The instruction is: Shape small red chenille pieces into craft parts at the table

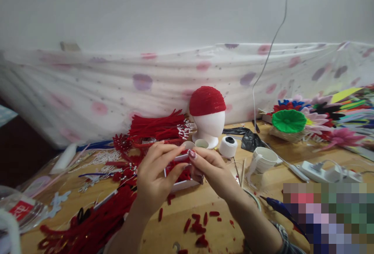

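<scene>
- Head view: left hand [154, 178] and right hand [210, 165], fingertips close together — what either grip pinches, I cannot tell.
- Beyond them, white box [184, 185] holding red pieces [173, 169]: probably light, soft — best pinched mid-length.

Pwr strip [312, 171] nr wht cup [264, 161] — floral sheet [169, 90] along wall [146, 8].
</scene>
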Action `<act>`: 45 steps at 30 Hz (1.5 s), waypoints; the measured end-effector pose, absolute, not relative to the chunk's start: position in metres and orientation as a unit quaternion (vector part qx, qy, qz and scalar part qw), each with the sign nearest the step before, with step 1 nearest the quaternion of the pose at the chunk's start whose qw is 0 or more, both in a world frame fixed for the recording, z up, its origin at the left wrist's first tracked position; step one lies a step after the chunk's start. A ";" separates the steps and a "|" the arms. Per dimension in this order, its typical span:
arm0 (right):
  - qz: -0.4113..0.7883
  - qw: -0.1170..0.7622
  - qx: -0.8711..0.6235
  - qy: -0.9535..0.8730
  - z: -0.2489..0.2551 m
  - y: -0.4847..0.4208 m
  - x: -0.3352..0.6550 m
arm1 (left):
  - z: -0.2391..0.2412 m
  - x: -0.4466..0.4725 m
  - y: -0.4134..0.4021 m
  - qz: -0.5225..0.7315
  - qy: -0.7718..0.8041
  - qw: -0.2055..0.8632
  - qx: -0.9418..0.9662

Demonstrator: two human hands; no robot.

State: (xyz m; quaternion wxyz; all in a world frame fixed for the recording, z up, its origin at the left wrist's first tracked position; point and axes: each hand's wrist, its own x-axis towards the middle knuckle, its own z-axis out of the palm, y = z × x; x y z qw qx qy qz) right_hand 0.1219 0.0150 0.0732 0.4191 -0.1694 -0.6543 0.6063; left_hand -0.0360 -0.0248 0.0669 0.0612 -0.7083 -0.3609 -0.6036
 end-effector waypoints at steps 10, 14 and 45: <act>0.680 0.366 -0.106 -0.626 0.069 0.016 0.122 | 0.068 -0.032 -0.028 -0.617 -0.332 0.076 -0.709; 0.489 0.389 -0.172 -0.761 0.079 0.011 0.130 | 0.071 -0.032 -0.031 -0.619 -0.363 0.038 -0.695; 0.002 0.439 -0.158 -0.884 0.076 0.016 0.133 | 0.074 -0.035 -0.029 -0.603 -0.394 -0.163 -0.674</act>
